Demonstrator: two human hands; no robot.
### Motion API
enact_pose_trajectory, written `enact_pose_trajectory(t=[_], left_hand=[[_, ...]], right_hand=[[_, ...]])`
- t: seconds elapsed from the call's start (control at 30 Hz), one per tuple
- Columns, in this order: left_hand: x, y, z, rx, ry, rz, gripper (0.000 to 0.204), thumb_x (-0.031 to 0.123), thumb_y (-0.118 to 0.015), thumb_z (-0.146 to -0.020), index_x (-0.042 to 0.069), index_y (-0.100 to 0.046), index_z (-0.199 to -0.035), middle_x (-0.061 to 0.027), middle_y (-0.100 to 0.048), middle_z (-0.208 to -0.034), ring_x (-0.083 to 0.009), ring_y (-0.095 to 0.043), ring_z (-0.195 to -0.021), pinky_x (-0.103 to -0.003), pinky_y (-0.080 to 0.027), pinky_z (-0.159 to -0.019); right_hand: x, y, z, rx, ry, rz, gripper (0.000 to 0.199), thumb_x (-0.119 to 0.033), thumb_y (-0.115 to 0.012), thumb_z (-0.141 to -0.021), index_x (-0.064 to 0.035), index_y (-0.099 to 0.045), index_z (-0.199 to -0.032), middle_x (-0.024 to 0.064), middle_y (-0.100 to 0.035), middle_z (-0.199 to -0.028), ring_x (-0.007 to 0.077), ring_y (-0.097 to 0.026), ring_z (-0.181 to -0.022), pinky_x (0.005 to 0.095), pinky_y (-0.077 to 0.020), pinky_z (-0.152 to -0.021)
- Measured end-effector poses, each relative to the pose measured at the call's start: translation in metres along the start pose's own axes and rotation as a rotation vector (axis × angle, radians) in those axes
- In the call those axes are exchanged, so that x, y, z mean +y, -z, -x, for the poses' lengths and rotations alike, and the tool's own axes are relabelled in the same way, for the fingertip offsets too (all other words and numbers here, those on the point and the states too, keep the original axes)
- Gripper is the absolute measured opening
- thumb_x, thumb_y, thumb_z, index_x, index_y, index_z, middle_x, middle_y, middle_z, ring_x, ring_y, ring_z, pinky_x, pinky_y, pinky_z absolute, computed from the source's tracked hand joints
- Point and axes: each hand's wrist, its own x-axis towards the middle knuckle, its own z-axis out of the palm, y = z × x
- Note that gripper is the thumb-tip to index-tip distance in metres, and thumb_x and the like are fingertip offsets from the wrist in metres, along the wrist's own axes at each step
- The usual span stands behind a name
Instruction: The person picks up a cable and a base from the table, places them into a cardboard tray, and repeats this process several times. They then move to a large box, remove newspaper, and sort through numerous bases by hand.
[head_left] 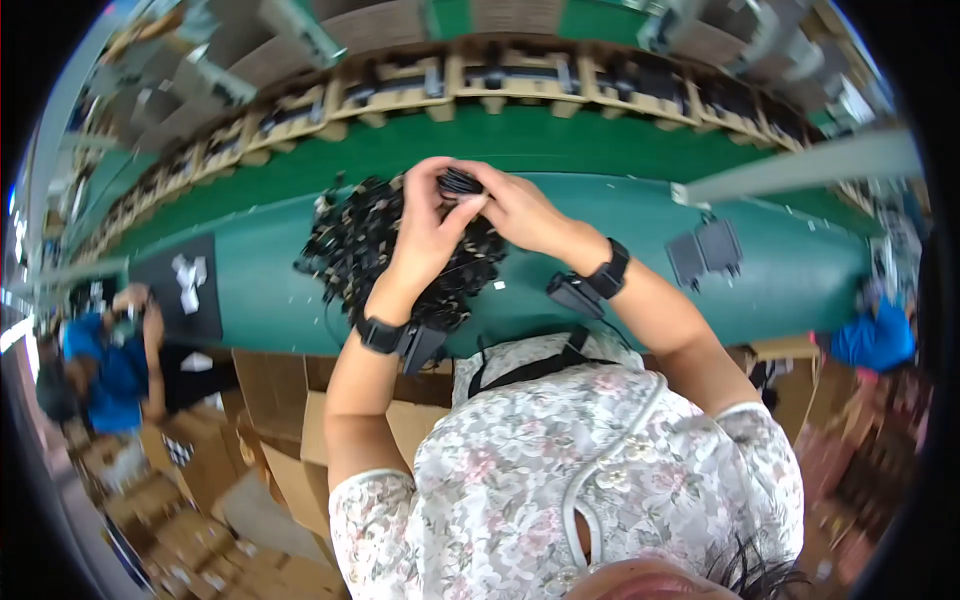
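Observation:
A small coil of black cable [460, 183] is gripped between my two hands, above the far part of the green work surface. My left hand [425, 232] curls round its left side, thumb and fingers closed on it. From the right, my right hand [522, 208] pinches the same coil; its fingertips meet those of the left hand at the top. Below and to the left lies a big tangled heap of black cables [355, 240] with small pale and brassy ends. My left forearm passes over this heap and hides part of it.
Beyond the green surface [590, 270] runs a row of tan trays [520, 78] with black parts. Dark grey plastic pieces [705, 250] lie to the right, a black mat [178, 285] to the left. Cardboard boxes [275, 390] stand below. People in blue work at left [110, 370] and right [875, 335].

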Motion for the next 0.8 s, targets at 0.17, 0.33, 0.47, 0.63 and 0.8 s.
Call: enact_pose_trajectory(t=[0.17,0.33,0.47,0.63,0.8], left_hand=[[-0.024,-0.017,0.002,-0.477,0.520,-0.020,0.031,0.016,-0.049,-0.091,0.001,-0.044,-0.118,-0.0099,-0.057,-0.099,-0.0137,-0.056,-0.087,-0.030,-0.046,-0.076],[-0.020,-0.091,0.015,-0.273,0.549,0.637,0.035,0.027,-0.039,-0.095,0.002,-0.043,-0.119,-0.0088,-0.056,-0.098,-0.0126,-0.055,-0.086,-0.026,-0.044,-0.077],[-0.039,-0.125,0.030,-0.181,0.785,0.597,0.031,0.027,-0.038,-0.095,0.002,-0.048,-0.109,-0.0045,-0.055,-0.087,-0.0123,-0.051,-0.071,-0.024,-0.042,-0.066],[-0.097,-0.099,0.028,-0.725,0.740,0.435,0.028,0.029,-0.040,-0.095,0.003,-0.049,-0.103,-0.0039,-0.053,-0.081,-0.0125,-0.047,-0.063,-0.025,-0.039,-0.058],[-0.059,-0.087,0.025,-0.886,0.892,0.537,0.028,0.030,-0.041,-0.094,0.004,-0.050,-0.097,-0.0048,-0.053,-0.077,-0.0121,-0.044,-0.059,-0.025,-0.037,-0.052]], right_hand=[[0.011,0.045,0.019,0.146,-0.582,-0.547,0.036,-0.017,-0.045,-0.091,0.0018,-0.042,-0.121,0.0159,-0.058,-0.101,0.0318,-0.058,-0.089,0.0332,-0.0433,-0.084],[0.026,0.040,0.065,0.332,-0.497,-0.480,0.036,-0.019,-0.042,-0.092,0.0031,-0.044,-0.120,0.0215,-0.051,-0.116,0.0315,-0.049,-0.110,0.0354,-0.0378,-0.094],[0.021,0.025,0.081,0.418,-0.293,0.157,0.039,-0.020,-0.046,-0.089,0.0013,-0.044,-0.122,0.0228,-0.044,-0.125,0.0305,-0.039,-0.121,0.0380,-0.0304,-0.101],[0.020,0.048,0.107,0.071,0.018,0.503,0.054,-0.024,-0.053,-0.085,-0.0038,-0.035,-0.131,0.0184,-0.042,-0.129,0.0290,-0.038,-0.122,0.0420,-0.0244,-0.105],[0.009,0.078,0.136,-0.467,-0.132,0.248,0.058,-0.026,-0.058,-0.080,-0.0074,-0.037,-0.130,0.0165,-0.049,-0.121,0.0289,-0.044,-0.115,0.0484,-0.0271,-0.101]])
